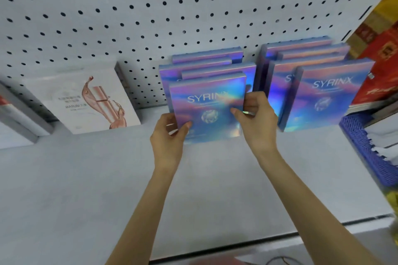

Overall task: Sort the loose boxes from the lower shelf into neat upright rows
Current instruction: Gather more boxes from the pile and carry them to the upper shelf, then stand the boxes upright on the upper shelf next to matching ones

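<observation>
Two rows of shiny blue-purple boxes marked SYRINX stand upright on the white shelf (107, 178), against the pegboard. The front box of the left row (210, 101) is held from both sides. My left hand (170, 135) grips its lower left edge, thumb on the front face. My right hand (256, 118) grips its right edge, thumb on the front. Several boxes stand behind it. The right row (329, 92) stands a little apart to the right, several boxes deep, and neither hand touches it.
A white box with a pink figure (86, 101) leans at the back left. A blue plastic basket (370, 148) with white packs sits at the right edge. Red and yellow boxes (379, 54) stand behind it. The shelf's front edge (258, 241) runs below my arms.
</observation>
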